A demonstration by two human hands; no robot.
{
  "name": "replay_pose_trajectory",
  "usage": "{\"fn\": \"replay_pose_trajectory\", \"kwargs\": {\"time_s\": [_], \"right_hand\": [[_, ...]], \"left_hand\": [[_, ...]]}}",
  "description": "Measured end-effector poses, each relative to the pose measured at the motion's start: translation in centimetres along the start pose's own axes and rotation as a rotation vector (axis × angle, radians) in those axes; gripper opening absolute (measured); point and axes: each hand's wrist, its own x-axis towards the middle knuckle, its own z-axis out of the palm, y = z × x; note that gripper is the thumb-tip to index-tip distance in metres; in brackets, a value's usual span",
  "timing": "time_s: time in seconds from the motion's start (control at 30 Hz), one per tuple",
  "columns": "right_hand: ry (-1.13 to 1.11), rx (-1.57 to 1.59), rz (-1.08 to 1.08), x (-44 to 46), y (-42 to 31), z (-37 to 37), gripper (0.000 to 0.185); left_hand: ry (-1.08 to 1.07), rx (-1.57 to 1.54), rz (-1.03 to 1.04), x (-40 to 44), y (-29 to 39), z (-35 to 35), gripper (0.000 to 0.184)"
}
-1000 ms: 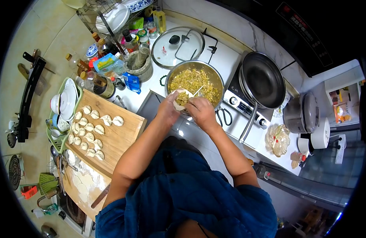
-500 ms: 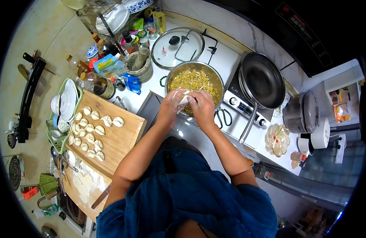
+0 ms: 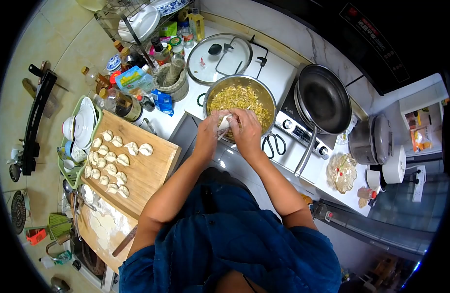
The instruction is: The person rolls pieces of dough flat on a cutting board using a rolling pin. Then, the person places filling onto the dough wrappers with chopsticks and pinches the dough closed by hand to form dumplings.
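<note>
Between my two hands is a white dumpling (image 3: 225, 122), pinched at its edges above the near rim of a metal bowl (image 3: 270, 105). My left hand (image 3: 209, 128) is closed on its left side, while the fingers of my right hand (image 3: 247, 126) press its right side. Chopped yellow-green filling (image 3: 237, 99) fills the bowl. To my left, several shaped dumplings (image 3: 110, 169) lie in rows on a wooden board (image 3: 149, 173). Below it, flat dough wrappers (image 3: 103, 227) rest on a floured board beside a rolling pin (image 3: 124, 241).
A glass lid (image 3: 219, 58) lies behind the bowl, with a stone mortar (image 3: 171, 83) and bottles left of it. Black-handled scissors (image 3: 274, 145) sit right of the bowl. A frying pan (image 3: 324, 99) stands on the cooktop, its handle pointing toward me.
My hands have shifted very slightly, and the fingers have moved around the dumpling, showing more of its white dough. The things around stay in place.
</note>
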Motion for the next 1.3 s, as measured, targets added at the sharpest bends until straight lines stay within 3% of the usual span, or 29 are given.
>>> {"fn": "replay_pose_trajectory", "kwargs": {"time_s": [0.17, 0.27, 0.43, 0.53, 0.63, 0.83, 1.03, 1.13, 1.23, 1.3], "right_hand": [[-0.001, -0.033, -0.064, -0.1, 0.8, 0.1, 0.010], [-0.002, -0.074, -0.049, -0.1, 1.0, -0.1, 0.013], [0.025, -0.077, -0.085, -0.1, 0.4, -1.1, 0.030], [0.040, 0.065, 0.231, -0.6, -0.6, -1.7, 0.040], [-0.145, 0.260, 0.400, -0.7, -0.1, -2.9, 0.038], [-0.067, 0.412, 0.540, -1.1, -0.3, -2.8, 0.023], [0.061, 0.091, 0.135, -1.6, -0.1, -2.7, 0.021], [0.115, 0.150, 0.130, -1.8, -0.3, -2.6, 0.024], [0.065, 0.210, 0.292, -1.3, -1.5, -3.1, 0.023], [0.047, 0.225, 0.236, -1.1, -1.3, -3.3, 0.022]], "left_hand": [[0.037, 0.017, 0.057, 0.2, 0.5, 0.1, 0.041], [-0.030, 0.277, 0.124, 0.4, 0.3, -0.2, 0.034], [-0.084, 0.151, 0.056, 0.0, 0.3, -0.9, 0.037], [-0.069, 0.012, -0.024, -0.4, 1.3, -0.9, 0.038], [-0.054, -0.055, -0.082, -0.8, 2.1, -0.7, 0.038], [-0.064, -0.108, -0.097, -1.2, 2.1, -0.2, 0.039], [-0.091, -0.115, -0.101, -1.7, 2.4, 0.4, 0.039], [-0.101, -0.093, -0.084, -1.9, 2.4, 0.5, 0.038], [-0.117, -0.063, -0.066, -1.9, 2.2, 0.4, 0.036], [-0.125, -0.057, -0.060, -1.8, 2.2, 0.3, 0.035]]}}
